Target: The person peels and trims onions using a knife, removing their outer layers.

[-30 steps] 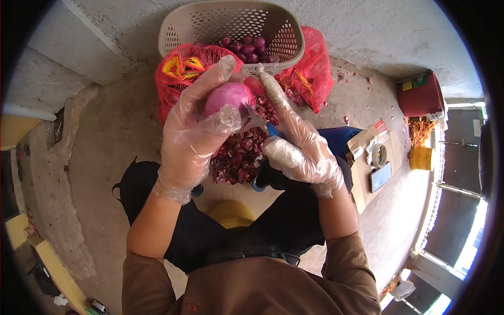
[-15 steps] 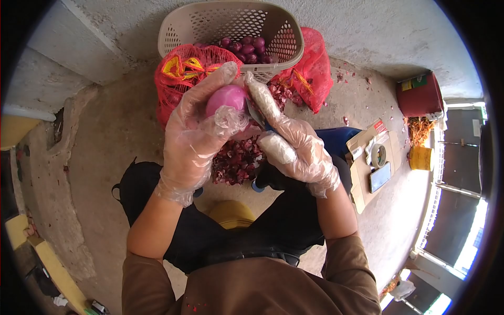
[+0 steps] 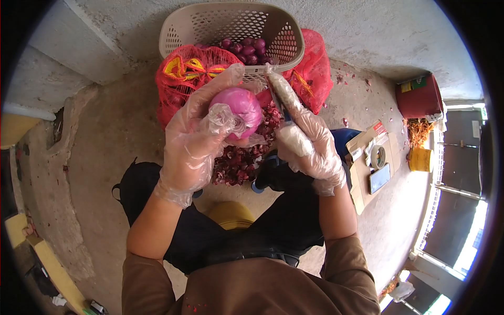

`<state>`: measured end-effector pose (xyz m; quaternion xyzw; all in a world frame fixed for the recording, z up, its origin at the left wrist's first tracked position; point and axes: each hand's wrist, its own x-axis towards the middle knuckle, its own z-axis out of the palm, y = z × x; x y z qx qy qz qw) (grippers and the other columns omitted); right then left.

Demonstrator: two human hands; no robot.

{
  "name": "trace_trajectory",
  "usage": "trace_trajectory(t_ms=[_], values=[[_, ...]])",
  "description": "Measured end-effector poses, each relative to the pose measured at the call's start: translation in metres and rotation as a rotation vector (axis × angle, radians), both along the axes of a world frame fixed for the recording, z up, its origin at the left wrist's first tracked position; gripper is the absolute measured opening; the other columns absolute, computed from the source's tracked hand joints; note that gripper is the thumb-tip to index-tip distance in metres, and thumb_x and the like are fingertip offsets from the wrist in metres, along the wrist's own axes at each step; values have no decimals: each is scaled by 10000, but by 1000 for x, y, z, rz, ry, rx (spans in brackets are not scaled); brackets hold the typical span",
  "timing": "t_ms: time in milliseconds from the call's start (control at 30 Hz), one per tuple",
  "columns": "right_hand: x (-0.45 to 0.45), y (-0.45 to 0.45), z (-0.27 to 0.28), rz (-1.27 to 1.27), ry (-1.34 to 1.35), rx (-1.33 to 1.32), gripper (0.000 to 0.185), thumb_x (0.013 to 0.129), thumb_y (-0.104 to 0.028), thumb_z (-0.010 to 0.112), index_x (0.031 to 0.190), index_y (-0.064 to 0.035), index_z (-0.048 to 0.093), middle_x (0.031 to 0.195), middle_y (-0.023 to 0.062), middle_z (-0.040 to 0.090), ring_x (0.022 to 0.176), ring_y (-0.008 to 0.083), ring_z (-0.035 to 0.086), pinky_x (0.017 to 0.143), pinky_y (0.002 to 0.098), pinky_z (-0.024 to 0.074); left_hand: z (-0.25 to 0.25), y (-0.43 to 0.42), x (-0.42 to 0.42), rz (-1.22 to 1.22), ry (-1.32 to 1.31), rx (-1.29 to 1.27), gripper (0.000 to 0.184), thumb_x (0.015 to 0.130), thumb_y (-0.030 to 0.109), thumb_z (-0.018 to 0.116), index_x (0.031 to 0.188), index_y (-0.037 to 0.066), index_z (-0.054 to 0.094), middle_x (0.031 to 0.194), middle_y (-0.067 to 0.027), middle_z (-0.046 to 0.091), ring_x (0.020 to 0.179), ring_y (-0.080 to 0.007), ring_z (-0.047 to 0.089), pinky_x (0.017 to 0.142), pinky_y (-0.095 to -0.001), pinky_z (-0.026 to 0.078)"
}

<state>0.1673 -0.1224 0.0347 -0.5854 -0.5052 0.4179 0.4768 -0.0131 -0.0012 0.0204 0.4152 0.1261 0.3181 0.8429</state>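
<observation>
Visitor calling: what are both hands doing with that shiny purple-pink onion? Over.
Clear-plastic-gloved left hand: gripping round, shiny purple-pink onion. Clear-plastic-gloved right hand: holding slim blue-handled knife, apart from onion. No obstruction apparent.

Brown shirt (image 3: 262, 286), clear gloves (image 3: 186, 163), apparently plastic.

I see a rough grey wall (image 3: 362, 34), cracked concrete floor (image 3: 118, 126), and daylight (image 3: 472, 239) glaring in at right between dark panels (image 3: 461, 167).
</observation>
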Motion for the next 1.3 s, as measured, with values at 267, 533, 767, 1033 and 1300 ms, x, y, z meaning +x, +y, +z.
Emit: trace_trajectory(t_ms=[267, 533, 767, 1033, 1300], values=[[2, 6, 2, 155, -311, 144, 744, 959, -282, 575, 1563, -43, 212, 1428, 227, 498, 1250, 406, 536, 1026, 393, 439, -5, -2, 5, 45, -35, 39, 669, 855, 157, 660, 1452, -23, 419, 1357, -157, 561, 1194, -192, 581, 1009, -325, 495], [1, 5, 3, 169, -331, 153, 614, 964, -197, 557, 1526, -74, 342, 1258, 227, 613, 943, 406, 671, 824, 421, 525, -11, 0, 3, 50, -6, 129, 674, 853, 178, 656, 1443, -52, 425, 1410, -135, 522, 1250, -186, 539, 1091, -334, 406], [-1, 8, 8, 111, -377, 169, 579, 966, -153, 537, 1514, -65, 372, 1155, 211, 668, 855, 351, 688, 804, 385, 527, -10, -2, 5, 110, 5, 159, 672, 884, 207, 655, 1452, -52, 407, 1440, -169, 501, 1253, -199, 542, 1061, -332, 438], [3, 6, 12, 9, -128, 17, 603, 968, -179, 540, 1524, -57, 343, 1218, 230, 638, 904, 308, 699, 834, 377, 515, 6, -3, 5, 60, 25, 33, 606, 969, 278, 610, 1462, -8, 405, 1387, -187, 537, 1114, -195, 636, 799, -316, 607], [6, -2, 8, 34, 30, -21, 657, 958, -220, 560, 1541, -72, 296, 1182, 238, 644, 901, 349, 687, 823, 405, 513, 5, 4, -2, -100, -78, -190, 652, 974, 327, 590, 1484, -10, 364, 1361, -190, 547, 1023, -234, 654, 756, -318, 599]])
